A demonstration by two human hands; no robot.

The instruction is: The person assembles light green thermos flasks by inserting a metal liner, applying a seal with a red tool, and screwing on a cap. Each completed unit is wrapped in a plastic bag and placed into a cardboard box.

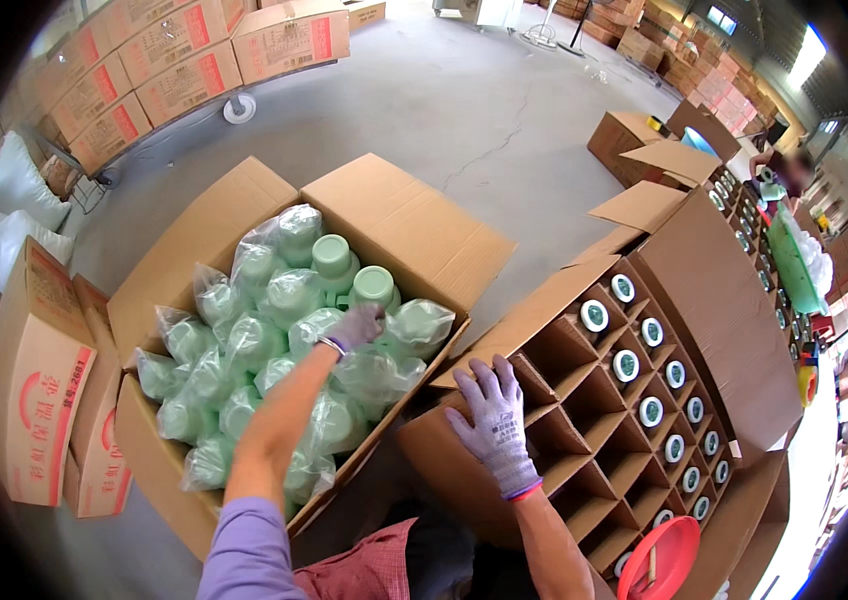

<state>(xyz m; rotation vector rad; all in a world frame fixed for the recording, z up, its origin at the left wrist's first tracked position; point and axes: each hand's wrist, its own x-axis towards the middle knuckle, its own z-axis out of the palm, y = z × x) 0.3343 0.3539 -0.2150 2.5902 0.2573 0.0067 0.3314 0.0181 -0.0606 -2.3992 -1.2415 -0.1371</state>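
My left hand, in a purple glove, reaches into an open cardboard box packed with pale green jars in clear plastic bags. Its fingers close around one bagged jar next to two unwrapped green lids. My right hand, also gloved, rests flat with fingers spread on the near edge of a second carton. That carton is split by cardboard dividers into cells; the far two rows hold jars with white-and-green tops, the near cells are empty.
Printed cartons stand at the left and are stacked on a wheeled cart at the back left. A red bowl lies at the lower right. Another person works beside more divided boxes at the far right. Grey concrete floor lies beyond.
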